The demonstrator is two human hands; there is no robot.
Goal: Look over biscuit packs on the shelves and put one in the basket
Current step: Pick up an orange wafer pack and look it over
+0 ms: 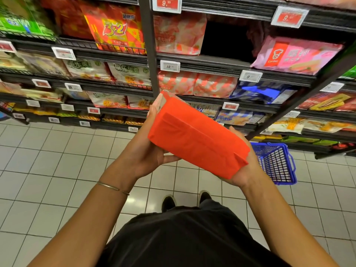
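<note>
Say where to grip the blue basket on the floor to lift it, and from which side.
Take the blue basket by the handle on its right rim, coming from above: it stands upright on the tiles, mouth open upward, and its mesh walls give no firm hold.

"3+2" on an orange pack point(115, 29); "Garden" on a pink pack point(294, 54).

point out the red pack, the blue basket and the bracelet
red pack point(196, 139), head view, middle of its broad face
blue basket point(277, 164), head view, its mesh side wall
bracelet point(111, 187), head view, band across the left wrist
</note>
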